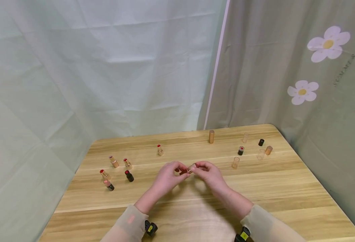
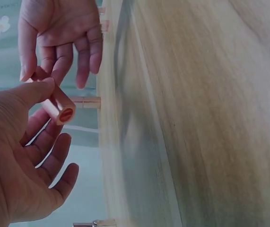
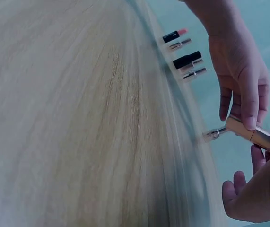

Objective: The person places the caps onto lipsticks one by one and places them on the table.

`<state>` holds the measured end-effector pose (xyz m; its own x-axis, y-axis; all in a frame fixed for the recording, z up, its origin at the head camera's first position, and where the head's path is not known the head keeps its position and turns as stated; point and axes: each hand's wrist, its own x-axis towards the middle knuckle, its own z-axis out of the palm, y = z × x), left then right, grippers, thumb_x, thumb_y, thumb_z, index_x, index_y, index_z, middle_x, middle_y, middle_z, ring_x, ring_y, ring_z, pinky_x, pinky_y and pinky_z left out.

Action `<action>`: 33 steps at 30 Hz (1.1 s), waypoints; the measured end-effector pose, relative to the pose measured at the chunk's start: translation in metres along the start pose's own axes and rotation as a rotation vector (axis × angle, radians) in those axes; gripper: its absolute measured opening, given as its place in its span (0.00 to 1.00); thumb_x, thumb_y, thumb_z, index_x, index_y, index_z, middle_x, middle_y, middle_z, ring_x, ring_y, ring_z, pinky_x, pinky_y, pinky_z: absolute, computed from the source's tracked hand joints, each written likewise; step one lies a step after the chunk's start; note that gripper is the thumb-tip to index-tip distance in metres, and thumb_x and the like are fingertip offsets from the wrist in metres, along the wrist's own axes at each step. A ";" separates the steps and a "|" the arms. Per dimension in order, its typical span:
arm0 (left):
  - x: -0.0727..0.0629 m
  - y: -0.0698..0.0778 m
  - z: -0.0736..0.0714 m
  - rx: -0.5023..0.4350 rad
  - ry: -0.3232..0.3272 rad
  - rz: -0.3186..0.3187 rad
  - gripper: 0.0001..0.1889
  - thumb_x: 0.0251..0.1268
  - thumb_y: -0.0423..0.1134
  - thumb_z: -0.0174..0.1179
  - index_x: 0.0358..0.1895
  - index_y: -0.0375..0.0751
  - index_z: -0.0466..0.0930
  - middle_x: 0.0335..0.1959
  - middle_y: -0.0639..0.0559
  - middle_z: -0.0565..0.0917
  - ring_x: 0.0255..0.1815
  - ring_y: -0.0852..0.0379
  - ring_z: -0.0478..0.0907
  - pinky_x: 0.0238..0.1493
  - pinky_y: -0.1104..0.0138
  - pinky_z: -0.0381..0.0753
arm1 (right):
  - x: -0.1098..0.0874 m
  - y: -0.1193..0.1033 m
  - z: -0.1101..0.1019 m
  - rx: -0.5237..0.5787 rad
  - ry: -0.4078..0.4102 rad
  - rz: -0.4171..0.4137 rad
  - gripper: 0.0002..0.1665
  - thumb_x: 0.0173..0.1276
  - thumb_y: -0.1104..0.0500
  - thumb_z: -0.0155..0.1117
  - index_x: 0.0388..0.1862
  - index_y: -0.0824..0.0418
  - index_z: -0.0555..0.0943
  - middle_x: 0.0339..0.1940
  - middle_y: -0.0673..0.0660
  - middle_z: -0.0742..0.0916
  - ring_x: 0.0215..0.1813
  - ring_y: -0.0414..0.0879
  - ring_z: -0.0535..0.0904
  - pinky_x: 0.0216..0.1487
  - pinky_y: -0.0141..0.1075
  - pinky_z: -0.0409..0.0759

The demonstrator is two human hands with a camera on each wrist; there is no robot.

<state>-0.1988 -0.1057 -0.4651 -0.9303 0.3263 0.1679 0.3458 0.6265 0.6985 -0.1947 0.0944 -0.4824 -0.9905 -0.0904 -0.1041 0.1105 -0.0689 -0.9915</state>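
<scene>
A rose-gold lipstick tube (image 1: 191, 168) is held between both hands over the middle of the wooden table (image 1: 177, 201). My left hand (image 1: 169, 176) pinches one end between thumb and fingers; its other fingers are spread, as the left wrist view shows. At the opposite end, my right hand (image 1: 212, 178) grips with thumb and fingertips. In the right wrist view a seam crosses the lipstick tube (image 3: 249, 134) between the two hands. The left wrist view shows the tube's faceted near end with a reddish face.
On the left stand several uncapped lipsticks, including a black one (image 1: 129, 176) and a pink one (image 1: 109, 185). Another lipstick (image 1: 160, 150) stands farther back. A rose-gold tube (image 1: 211, 136) is upright at the back edge. To the right are clear caps (image 1: 235, 162) and a black cap (image 1: 261, 142).
</scene>
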 end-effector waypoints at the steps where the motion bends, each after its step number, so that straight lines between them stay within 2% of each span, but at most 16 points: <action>1: 0.000 0.000 0.000 0.029 0.003 0.008 0.09 0.64 0.46 0.73 0.44 0.52 0.86 0.39 0.63 0.85 0.47 0.53 0.80 0.50 0.56 0.78 | 0.000 0.000 0.000 -0.019 -0.003 -0.016 0.22 0.64 0.57 0.76 0.53 0.67 0.83 0.46 0.58 0.87 0.49 0.46 0.82 0.57 0.42 0.80; 4: 0.000 0.001 0.002 0.102 0.010 0.033 0.11 0.64 0.45 0.73 0.47 0.52 0.86 0.40 0.63 0.85 0.46 0.54 0.80 0.49 0.58 0.78 | 0.000 0.000 0.002 -0.043 -0.012 -0.051 0.21 0.63 0.60 0.77 0.52 0.67 0.84 0.47 0.58 0.88 0.48 0.46 0.82 0.52 0.36 0.81; 8: -0.001 0.000 0.005 0.158 0.016 0.061 0.11 0.64 0.45 0.73 0.48 0.52 0.87 0.40 0.63 0.85 0.44 0.56 0.79 0.47 0.60 0.78 | 0.000 0.002 0.002 -0.056 -0.026 -0.081 0.20 0.63 0.62 0.76 0.51 0.68 0.83 0.46 0.59 0.88 0.48 0.47 0.83 0.50 0.34 0.82; 16: 0.001 -0.001 0.008 0.126 -0.019 0.061 0.06 0.65 0.43 0.72 0.43 0.54 0.86 0.39 0.66 0.85 0.46 0.53 0.80 0.48 0.60 0.78 | -0.005 -0.001 -0.005 -0.166 -0.065 -0.118 0.18 0.66 0.59 0.75 0.52 0.63 0.84 0.46 0.55 0.88 0.50 0.49 0.83 0.55 0.41 0.80; 20: 0.005 -0.003 0.011 0.145 -0.041 0.049 0.06 0.65 0.43 0.71 0.43 0.54 0.86 0.38 0.66 0.86 0.46 0.54 0.80 0.48 0.60 0.78 | -0.006 -0.006 -0.015 -0.236 -0.086 -0.119 0.17 0.69 0.57 0.73 0.54 0.62 0.84 0.48 0.54 0.88 0.54 0.50 0.82 0.58 0.44 0.78; 24: 0.012 -0.005 0.015 0.157 -0.059 0.015 0.07 0.65 0.45 0.70 0.43 0.54 0.85 0.38 0.65 0.86 0.46 0.57 0.81 0.49 0.60 0.79 | -0.005 -0.008 -0.030 -0.317 -0.100 -0.131 0.17 0.72 0.57 0.69 0.56 0.63 0.84 0.51 0.55 0.88 0.55 0.50 0.82 0.60 0.48 0.77; 28: 0.020 -0.008 0.020 0.137 -0.084 -0.013 0.08 0.64 0.44 0.70 0.44 0.52 0.85 0.39 0.63 0.86 0.44 0.59 0.81 0.47 0.61 0.80 | -0.006 -0.008 -0.046 -0.436 -0.106 -0.184 0.15 0.73 0.59 0.67 0.56 0.63 0.83 0.53 0.58 0.87 0.57 0.50 0.81 0.66 0.53 0.73; 33: 0.028 -0.008 0.026 0.096 -0.104 -0.037 0.09 0.64 0.44 0.71 0.44 0.49 0.85 0.40 0.59 0.87 0.43 0.58 0.82 0.47 0.61 0.80 | -0.013 -0.012 -0.070 -0.656 -0.042 -0.271 0.15 0.72 0.55 0.69 0.55 0.57 0.84 0.52 0.50 0.87 0.62 0.50 0.77 0.66 0.56 0.73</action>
<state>-0.2243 -0.0827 -0.4840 -0.9267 0.3699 0.0668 0.3260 0.7025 0.6326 -0.1889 0.1656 -0.4749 -0.9705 -0.1943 0.1430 -0.2252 0.5170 -0.8258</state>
